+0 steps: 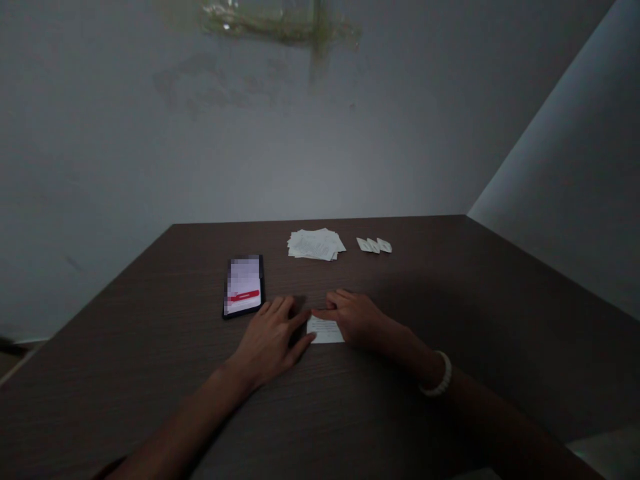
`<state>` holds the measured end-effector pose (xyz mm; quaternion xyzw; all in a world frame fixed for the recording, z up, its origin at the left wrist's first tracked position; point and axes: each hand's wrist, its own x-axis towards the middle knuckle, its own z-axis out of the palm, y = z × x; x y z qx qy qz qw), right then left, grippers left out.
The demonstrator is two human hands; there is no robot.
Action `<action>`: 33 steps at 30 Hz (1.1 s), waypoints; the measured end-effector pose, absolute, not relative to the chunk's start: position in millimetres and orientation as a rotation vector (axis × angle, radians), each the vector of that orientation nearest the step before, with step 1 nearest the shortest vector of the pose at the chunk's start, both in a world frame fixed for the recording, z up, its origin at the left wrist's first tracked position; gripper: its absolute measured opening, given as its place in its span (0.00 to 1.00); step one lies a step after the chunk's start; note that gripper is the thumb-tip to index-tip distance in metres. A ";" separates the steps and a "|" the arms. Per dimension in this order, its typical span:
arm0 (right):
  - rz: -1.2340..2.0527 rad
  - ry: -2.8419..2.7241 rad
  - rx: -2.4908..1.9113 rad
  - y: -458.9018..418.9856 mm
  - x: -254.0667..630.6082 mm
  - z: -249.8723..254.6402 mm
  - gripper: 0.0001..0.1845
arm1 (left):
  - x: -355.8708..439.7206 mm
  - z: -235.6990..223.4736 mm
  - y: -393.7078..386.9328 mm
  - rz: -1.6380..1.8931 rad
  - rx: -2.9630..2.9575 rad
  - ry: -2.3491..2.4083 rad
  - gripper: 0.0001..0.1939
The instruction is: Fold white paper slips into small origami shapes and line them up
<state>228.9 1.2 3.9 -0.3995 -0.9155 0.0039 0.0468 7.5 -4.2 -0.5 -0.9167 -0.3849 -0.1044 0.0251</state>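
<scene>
A small white slip of paper [326, 331] with faint lines of print lies on the dark table between my hands. My left hand [270, 337] rests palm down at its left side, fingers spread, the index fingertip by the top left corner and the thumb tip at the left edge. From the right, my right hand [357, 319] lies over the slip's right part. Its index finger stretches left along the top edge, while the other fingers are curled. The right thumb is hidden. A white beaded bracelet [443, 375] circles my right wrist.
Beyond the hands lies a loose pile of white paper slips [315, 245]. Three small folded white papers [374, 245] are to its right. A lit phone [244, 285] lies left of my left hand. The brown table [150, 300] meets a grey wall [320, 153] at the back.
</scene>
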 end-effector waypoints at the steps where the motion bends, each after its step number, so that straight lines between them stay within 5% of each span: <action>1: 0.014 -2.794 -1.220 1.4 228.6 3.8 0.19 | 7.8 0.5 -4.1 -0.310 -2.833 -1.185 0.21; 12: 0.078 -2.753 -1.390 -5.7 244.6 7.6 0.14 | 10.7 4.3 -4.3 -0.295 -2.834 -1.168 0.19; 23: 0.132 -2.676 -1.563 -16.9 278.8 0.5 0.30 | 9.7 3.2 -3.9 -0.337 -2.859 -1.180 0.19; 33: 0.307 -2.392 -1.417 -4.5 265.7 -4.9 0.17 | 7.2 -0.9 -1.8 -0.409 -2.920 -1.195 0.28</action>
